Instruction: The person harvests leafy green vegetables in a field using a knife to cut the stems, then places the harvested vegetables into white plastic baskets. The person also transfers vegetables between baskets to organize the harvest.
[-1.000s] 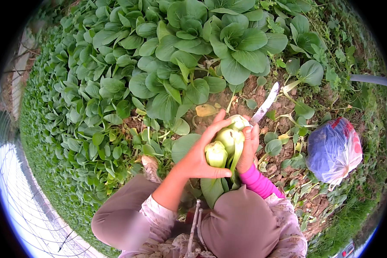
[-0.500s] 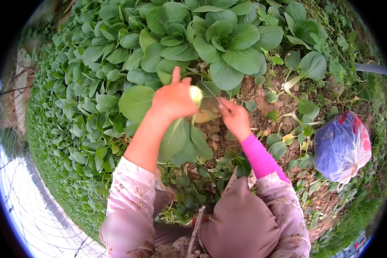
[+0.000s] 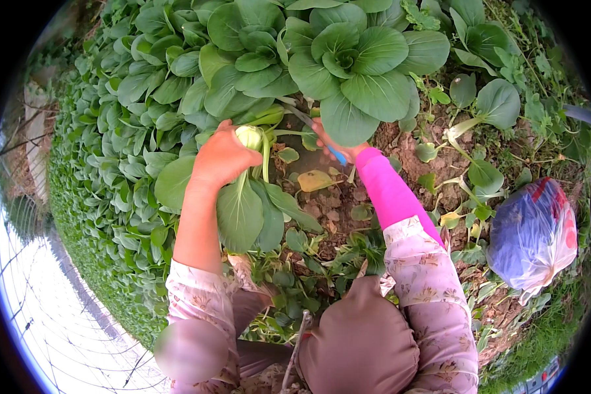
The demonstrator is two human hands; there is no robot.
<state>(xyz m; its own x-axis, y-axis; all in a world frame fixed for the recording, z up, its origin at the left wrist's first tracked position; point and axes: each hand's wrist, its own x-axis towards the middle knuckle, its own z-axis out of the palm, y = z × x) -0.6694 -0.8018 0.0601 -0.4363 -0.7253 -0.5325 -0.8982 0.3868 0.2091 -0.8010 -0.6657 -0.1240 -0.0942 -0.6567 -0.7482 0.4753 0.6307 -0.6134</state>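
My left hand [image 3: 220,156] is wrapped round a cut bok choy [image 3: 241,211]. Its pale, rounded base shows at the thumb, while broad green leaves hang below the hand. In my right hand [image 3: 338,147] is a small knife [image 3: 301,116] with a blue handle, its blade angled up and left. The blade reaches the bottom of the standing bok choy plants, beside pale stalks. A large leaf of the bok choy plant [image 3: 348,118] partly covers my right fingers.
A dense bed of leafy greens [image 3: 138,118] fills the left and far side. Loose leaves and a yellow leaf [image 3: 314,180] lie on brown soil [image 3: 400,148]. At the right sits a filled clear plastic bag [image 3: 533,233] with blue inside. Wire fencing [image 3: 65,322] runs along the lower left.
My left hand has moved left with the bok choy and turned so the base shows more. My right hand and the knife have gone farther forward and left, in under the standing leaves.
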